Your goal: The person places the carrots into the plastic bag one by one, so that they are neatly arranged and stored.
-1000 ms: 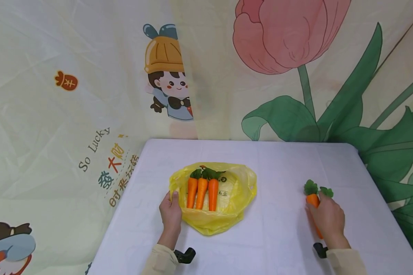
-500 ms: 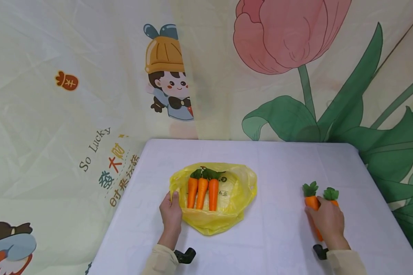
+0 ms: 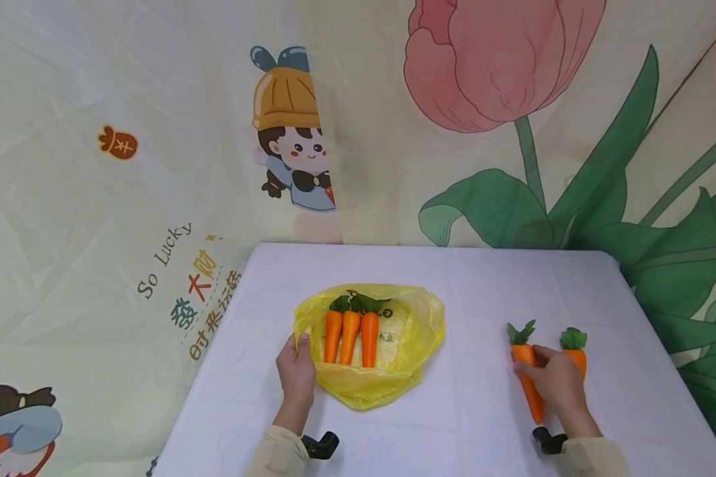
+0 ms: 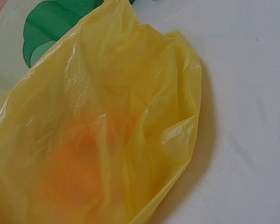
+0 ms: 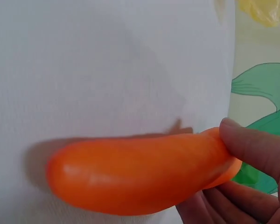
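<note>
My left hand (image 3: 297,371) pinches the left rim of a yellow plastic bag (image 3: 406,364), which lies spread open on the table. Inside it three orange carrots (image 3: 350,336) with green tops lie side by side. Over on the right, my right hand (image 3: 557,384) grips another carrot (image 3: 531,387) near its leafy end, thumb on one side and fingers on the other. A further carrot (image 3: 576,359) lies just beyond that hand, partly covered by it. In the right wrist view the held carrot (image 5: 130,172) shows close up. Orange shows through the bag (image 4: 144,93) in the left wrist view.
A white cloth covers the table (image 3: 465,305). Behind it hangs a backdrop (image 3: 370,132) printed with tulips and cartoon figures. Black wrist devices (image 3: 320,445) show below both hands.
My right hand has shifted slightly left with its carrot, moving it apart from the other one, which is now more exposed. The left hand and bag stay put.
</note>
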`<state>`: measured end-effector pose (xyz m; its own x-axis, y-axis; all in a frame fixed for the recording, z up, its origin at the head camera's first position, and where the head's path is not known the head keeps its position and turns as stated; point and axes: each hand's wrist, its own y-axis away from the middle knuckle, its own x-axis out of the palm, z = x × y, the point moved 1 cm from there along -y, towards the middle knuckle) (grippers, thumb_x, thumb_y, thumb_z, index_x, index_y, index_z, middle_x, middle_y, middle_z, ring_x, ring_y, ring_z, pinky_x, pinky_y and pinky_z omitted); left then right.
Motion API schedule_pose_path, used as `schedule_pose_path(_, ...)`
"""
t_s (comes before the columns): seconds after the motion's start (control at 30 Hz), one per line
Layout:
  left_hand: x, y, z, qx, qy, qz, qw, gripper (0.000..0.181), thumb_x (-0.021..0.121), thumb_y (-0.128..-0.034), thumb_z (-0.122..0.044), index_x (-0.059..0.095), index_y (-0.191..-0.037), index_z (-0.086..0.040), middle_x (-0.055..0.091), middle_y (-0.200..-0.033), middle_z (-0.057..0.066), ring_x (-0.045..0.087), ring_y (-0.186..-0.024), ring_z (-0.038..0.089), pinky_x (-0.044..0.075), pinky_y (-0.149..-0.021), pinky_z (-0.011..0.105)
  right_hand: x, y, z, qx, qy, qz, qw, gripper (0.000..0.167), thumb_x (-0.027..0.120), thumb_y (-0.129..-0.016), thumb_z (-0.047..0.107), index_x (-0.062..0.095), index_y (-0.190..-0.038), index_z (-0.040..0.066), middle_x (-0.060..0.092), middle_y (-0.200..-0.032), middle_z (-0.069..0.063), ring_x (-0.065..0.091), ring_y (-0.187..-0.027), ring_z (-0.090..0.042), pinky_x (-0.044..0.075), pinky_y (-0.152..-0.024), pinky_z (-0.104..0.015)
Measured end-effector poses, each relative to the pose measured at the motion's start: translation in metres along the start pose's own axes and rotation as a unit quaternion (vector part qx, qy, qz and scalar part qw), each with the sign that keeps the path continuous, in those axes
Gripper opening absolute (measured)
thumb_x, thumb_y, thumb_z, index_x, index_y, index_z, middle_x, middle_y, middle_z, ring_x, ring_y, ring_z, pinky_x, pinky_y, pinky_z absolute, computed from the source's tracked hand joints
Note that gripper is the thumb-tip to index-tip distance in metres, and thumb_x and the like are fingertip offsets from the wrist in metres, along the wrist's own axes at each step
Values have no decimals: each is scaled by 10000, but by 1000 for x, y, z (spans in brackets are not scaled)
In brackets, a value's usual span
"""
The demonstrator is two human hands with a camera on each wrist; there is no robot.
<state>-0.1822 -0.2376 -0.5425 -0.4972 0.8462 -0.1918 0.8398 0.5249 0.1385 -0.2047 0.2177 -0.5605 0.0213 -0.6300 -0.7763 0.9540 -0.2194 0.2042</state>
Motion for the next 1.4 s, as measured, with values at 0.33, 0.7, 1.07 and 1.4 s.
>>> schedule_pose_path(0.33,-1,0,3,-56,-36,55,10000,507,443,-1097,-334,467,-1492,-18,501,-1503,115,476,-1365,258,422,-1114,432,17,9,27,-3,-886,521,9947,706,778,-910,338,502,-1456,-15,578,-1369,-257,545,-1226,-438,522,-977,-532)
schedule_pose_path(0.7,0,-1,4,-97,14,42,9999,506,452,-1095,-327,476,-1483,-3,510,-1493,127,489,-1354,264,431,-1104,432,34,17,64,164,-2368,1156,9645,765,819,-855,397,510,-1459,44,553,-1404,-236,602,-1191,-368,554,-959,-435)
schedule_pose_path(1.07,0,-2,3,-39,60,21,10000,494,449,-1097,-315,481,-1476,1,516,-1488,128,490,-1355,264,430,-1105,432,39,23,103,-62,-3775,1922,9058,719,831,-851,346,517,-1441,80,573,-1395,-175,645,-1141,-274,556,-954,-381)
schedule_pose_path(1.4,1,0,4,17,58,78,10000,518,449,-1094,-347,463,-1498,-23,498,-1507,102,477,-1365,248,427,-1107,428,49,25,151,-497,-4596,2391,8539,661,810,-883,253,494,-1433,66,556,-1392,-152,618,-1182,-297,547,-966,-382)
